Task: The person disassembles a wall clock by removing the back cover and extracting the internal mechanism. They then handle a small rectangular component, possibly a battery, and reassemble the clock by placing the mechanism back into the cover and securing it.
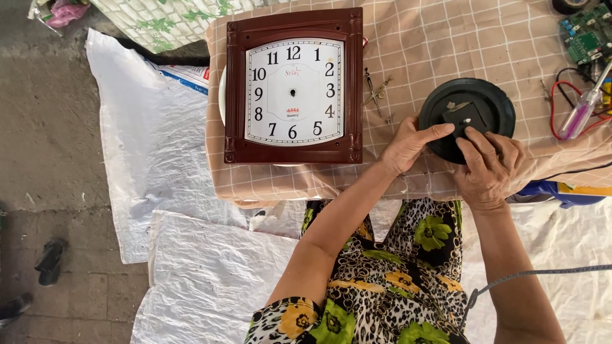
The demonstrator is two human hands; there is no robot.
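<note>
A round black disc (488, 102) with a small black clock movement at its middle lies on the checked cloth. My left hand (408, 145) rests on the disc's near left rim, thumb stretched onto it. My right hand (488, 167) covers the near edge, fingers pressing on the movement (460, 116). To the left lies a square brown wall clock (293, 86) with a white dial and no hands. Thin metal clock hands (377, 94) lie between the clock and the disc.
A low table under a beige checked cloth (446, 38) carries a screwdriver with a clear handle (583, 111), red and black wires (560, 102) and green circuit boards (590, 32) at the right. White woven sacks (153, 146) cover the ground. Shoes (50, 261) lie at left.
</note>
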